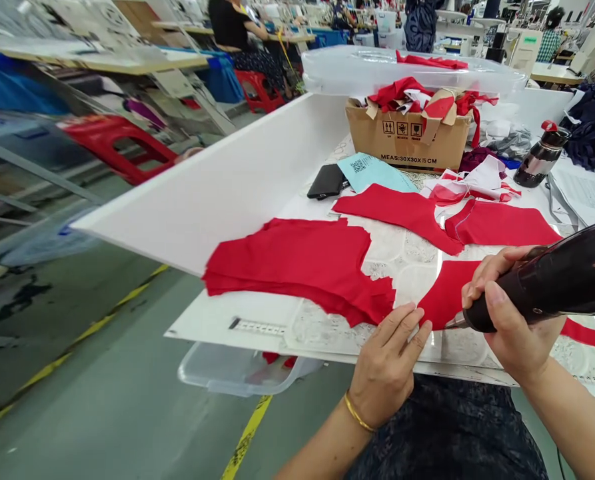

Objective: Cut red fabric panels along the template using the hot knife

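Note:
My right hand [514,317] is wrapped around a black handheld power tool [562,273]. The tool's thin metal tip points left, at the lower edge of a red fabric piece [444,290] on the white table. Fingers stretched out, my left hand [390,353] rests at that piece's left corner, holding nothing; a gold bangle circles the wrist. To its upper left lies a stack of red cut fabric pieces [297,263] with uneven edges. Two more pieces, a long red one [392,207] and a red one with a drawn line [502,223], lie farther back.
A cardboard box [407,143] of red scraps stands at the back, before a clear plastic bin [347,70]. Nearby are a black phone-like item [326,181], a blue paper [374,171] and a dark bottle [542,157]. White panels border the table; a plastic tub [247,373] sits below.

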The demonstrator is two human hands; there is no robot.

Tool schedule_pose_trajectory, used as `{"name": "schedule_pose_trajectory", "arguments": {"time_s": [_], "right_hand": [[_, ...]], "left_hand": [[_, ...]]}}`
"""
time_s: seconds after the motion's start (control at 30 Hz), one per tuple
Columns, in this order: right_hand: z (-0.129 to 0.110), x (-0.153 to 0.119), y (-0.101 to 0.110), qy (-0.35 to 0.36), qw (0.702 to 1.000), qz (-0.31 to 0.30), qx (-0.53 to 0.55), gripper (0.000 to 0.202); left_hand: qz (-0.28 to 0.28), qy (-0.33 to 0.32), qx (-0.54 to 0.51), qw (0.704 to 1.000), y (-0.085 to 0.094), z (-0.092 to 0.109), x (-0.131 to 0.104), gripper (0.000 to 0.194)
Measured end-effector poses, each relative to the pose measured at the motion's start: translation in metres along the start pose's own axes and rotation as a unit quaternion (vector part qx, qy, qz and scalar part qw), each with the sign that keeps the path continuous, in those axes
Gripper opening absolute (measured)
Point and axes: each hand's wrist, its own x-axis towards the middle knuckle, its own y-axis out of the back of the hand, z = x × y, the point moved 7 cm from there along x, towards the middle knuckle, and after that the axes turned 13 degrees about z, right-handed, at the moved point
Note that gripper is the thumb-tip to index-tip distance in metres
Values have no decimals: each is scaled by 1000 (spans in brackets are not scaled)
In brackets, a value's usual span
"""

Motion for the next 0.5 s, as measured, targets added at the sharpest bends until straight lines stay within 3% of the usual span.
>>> {"name": "schedule_pose_trajectory", "arguments": {"time_s": [0.23, 0.5], "right_hand": [[-5, 4, 11, -3, 1000, -8, 9, 26], [-9, 18, 44, 20, 998, 55, -13, 28]], "left_hand": [[9, 13, 3, 1000, 2, 1, 2, 44], [-2, -1, -7, 1000, -2, 10, 7, 43]]}}
